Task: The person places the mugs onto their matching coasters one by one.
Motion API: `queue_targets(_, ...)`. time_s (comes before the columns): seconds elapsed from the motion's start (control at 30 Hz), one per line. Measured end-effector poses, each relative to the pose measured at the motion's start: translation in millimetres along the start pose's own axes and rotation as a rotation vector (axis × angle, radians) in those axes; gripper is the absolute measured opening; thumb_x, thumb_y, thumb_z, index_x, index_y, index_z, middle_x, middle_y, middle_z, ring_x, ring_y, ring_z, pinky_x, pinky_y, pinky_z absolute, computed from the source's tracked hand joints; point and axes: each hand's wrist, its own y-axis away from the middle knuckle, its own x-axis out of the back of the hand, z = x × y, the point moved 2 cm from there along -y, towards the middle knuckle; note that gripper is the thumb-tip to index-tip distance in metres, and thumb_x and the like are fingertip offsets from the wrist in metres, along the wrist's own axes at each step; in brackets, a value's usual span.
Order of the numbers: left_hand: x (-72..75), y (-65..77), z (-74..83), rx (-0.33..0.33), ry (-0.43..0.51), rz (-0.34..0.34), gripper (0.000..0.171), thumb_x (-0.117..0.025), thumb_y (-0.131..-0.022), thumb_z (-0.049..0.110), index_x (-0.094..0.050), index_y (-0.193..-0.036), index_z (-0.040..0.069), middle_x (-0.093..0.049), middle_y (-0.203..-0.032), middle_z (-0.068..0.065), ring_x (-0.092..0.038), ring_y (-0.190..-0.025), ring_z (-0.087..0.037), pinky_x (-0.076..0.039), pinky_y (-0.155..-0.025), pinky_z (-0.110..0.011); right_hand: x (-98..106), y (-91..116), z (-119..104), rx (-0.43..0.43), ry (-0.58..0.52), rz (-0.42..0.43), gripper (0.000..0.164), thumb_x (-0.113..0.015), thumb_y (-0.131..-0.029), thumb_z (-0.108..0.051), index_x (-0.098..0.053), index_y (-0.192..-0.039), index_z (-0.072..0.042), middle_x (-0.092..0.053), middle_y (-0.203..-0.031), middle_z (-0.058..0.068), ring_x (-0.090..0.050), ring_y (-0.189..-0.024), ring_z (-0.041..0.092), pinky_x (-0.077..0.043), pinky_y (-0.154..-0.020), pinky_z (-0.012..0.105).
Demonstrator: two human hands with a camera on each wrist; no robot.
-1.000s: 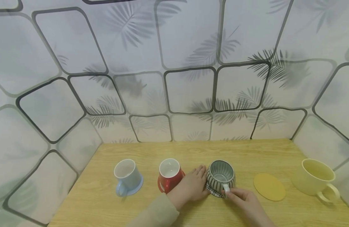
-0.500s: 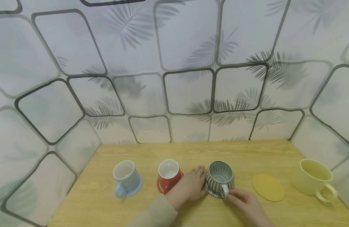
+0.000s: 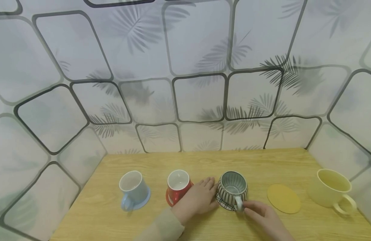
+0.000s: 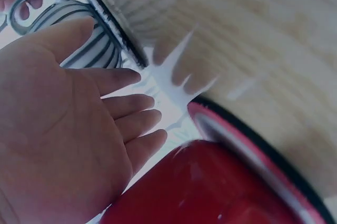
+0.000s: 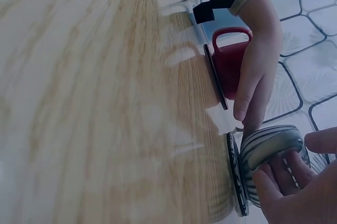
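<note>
A grey-and-white striped mug (image 3: pixel 226 194) stands upright on a black-and-white checked coaster (image 3: pixel 224 205), its handle towards me. My left hand (image 3: pixel 200 196) lies between this mug and the red mug (image 3: pixel 183 190), fingers extended, their tips close beside the checked coaster. In the left wrist view its palm faces the camera and holds nothing. My right hand (image 3: pixel 262 216) is at the striped mug's handle (image 5: pixel 274 147); the right wrist view has its thumb and fingers spread around the handle, loosely rather than clenched. The red mug sits on a red coaster (image 3: pixel 169 198).
To the left, a light blue mug (image 3: pixel 137 190) stands on a blue coaster (image 3: pixel 148 196). A bare yellow coaster (image 3: pixel 284 198) lies right of my right hand, and a larger yellow mug (image 3: pixel 324 192) stands beyond it on the wooden table (image 3: pixel 161 160).
My right fingers have loosened slightly and shifted right from the striped mug's handle. The left hand has drawn back a little from that mug. The whole scene drifts slightly left in view.
</note>
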Motion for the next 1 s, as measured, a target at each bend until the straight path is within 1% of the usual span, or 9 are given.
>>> queue_targets(0.2, 11.0, 6.6, -1.8, 0.011, -0.013, -0.011, 0.067, -0.042, -0.093, 0.058, -0.039, -0.144, 0.015, -0.035, -0.151, -0.009, -0.034, -0.139, -0.024, -0.030, -0.114, -0.036, 4.8, 1.6, -2.4, 0.024, 0.000, -0.002, 0.031, -0.060, -0.092, -0.026, -0.064, -0.118, -0.009, -0.061, -0.126, 0.009, -0.053, -0.112, 0.005, -0.044, -0.093, 0.025)
queue_targets(0.33, 19.7, 11.3, -2.0, 0.001, -0.045, -0.009, 0.065, -0.040, -0.094, 0.057, -0.040, -0.144, 0.015, -0.038, -0.149, -0.008, -0.036, -0.137, -0.024, -0.031, -0.113, -0.037, 7.4, 2.4, -3.2, 0.033, -0.071, -0.033, 0.033, -0.058, -0.094, -0.026, -0.062, -0.120, -0.007, -0.058, -0.129, 0.011, -0.050, -0.108, -0.005, -0.043, -0.091, 0.018)
queue_targets(0.4, 24.3, 13.3, -1.7, -0.003, -0.063, -0.013, 0.064, -0.040, -0.094, 0.057, -0.040, -0.144, 0.015, -0.038, -0.149, -0.008, -0.037, -0.137, -0.024, -0.031, -0.113, -0.038, 8.5, 3.0, -3.1, 0.041, -0.136, -0.063, 0.036, -0.056, -0.095, -0.024, -0.059, -0.123, -0.003, -0.056, -0.130, 0.015, -0.050, -0.105, -0.009, -0.045, -0.089, 0.016)
queue_targets(0.53, 32.1, 17.4, -1.9, 0.001, -0.082, -0.027, 0.063, -0.040, -0.095, 0.056, -0.039, -0.144, 0.017, -0.039, -0.149, -0.007, -0.037, -0.137, -0.023, -0.031, -0.113, -0.036, 11.5, 4.2, -3.6, 0.080, -0.251, -0.124, 0.040, -0.053, -0.096, -0.019, -0.051, -0.127, 0.006, -0.051, -0.131, 0.023, -0.055, -0.102, -0.006, -0.050, -0.087, 0.018)
queue_targets(0.63, 37.0, 20.1, -2.6, 0.006, -0.077, -0.039, 0.063, -0.039, -0.095, 0.055, -0.037, -0.145, 0.017, -0.038, -0.149, -0.006, -0.037, -0.137, -0.022, -0.030, -0.114, -0.036, 15.1, 4.2, -4.9, 0.099, -0.292, -0.140, 0.041, -0.052, -0.097, -0.017, -0.048, -0.128, 0.010, -0.053, -0.129, 0.024, -0.058, -0.103, -0.001, -0.052, -0.087, 0.022)
queue_targets(0.73, 43.3, 22.2, -3.7, 0.009, -0.071, -0.039, 0.064, -0.038, -0.095, 0.056, -0.035, -0.146, 0.018, -0.037, -0.150, -0.005, -0.036, -0.137, -0.022, -0.030, -0.114, -0.035, 19.2, 3.8, -5.7, 0.103, -0.302, -0.140, 0.043, -0.052, -0.097, -0.017, -0.046, -0.129, 0.011, -0.058, -0.124, 0.016, -0.059, -0.103, 0.002, -0.052, -0.087, 0.022)
queue_targets(0.83, 50.1, 24.3, -4.2, 0.007, -0.074, -0.027, 0.064, -0.038, -0.095, 0.056, -0.033, -0.147, 0.018, -0.036, -0.150, -0.006, -0.036, -0.138, -0.022, -0.029, -0.114, -0.035, 23.2, 4.0, -6.1, 0.120, -0.310, -0.139, 0.043, -0.051, -0.097, -0.015, -0.044, -0.130, 0.012, -0.062, -0.120, 0.005, -0.059, -0.104, 0.004, -0.053, -0.088, 0.024)
queue_targets(0.9, 54.6, 25.8, -3.8, 0.001, -0.076, -0.012, 0.065, -0.038, -0.095, 0.057, -0.033, -0.147, 0.018, -0.036, -0.150, -0.006, -0.036, -0.137, -0.022, -0.029, -0.114, -0.035, 26.2, 4.1, -6.1, 0.124, -0.314, -0.135, 0.043, -0.050, -0.098, -0.016, -0.043, -0.130, 0.012, -0.063, -0.118, -0.003, -0.059, -0.105, 0.003, -0.052, -0.088, 0.023)
queue_targets(1.0, 60.1, 27.4, -2.3, -0.007, -0.081, 0.004, 0.065, -0.037, -0.095, 0.057, -0.032, -0.147, 0.019, -0.035, -0.151, -0.005, -0.035, -0.138, -0.021, -0.029, -0.115, -0.035, 31.3, 4.4, -6.0, 0.111, -0.322, -0.126, 0.045, -0.050, -0.098, -0.017, -0.042, -0.131, 0.011, -0.062, -0.116, -0.009, -0.059, -0.105, 0.001, -0.052, -0.088, 0.023)
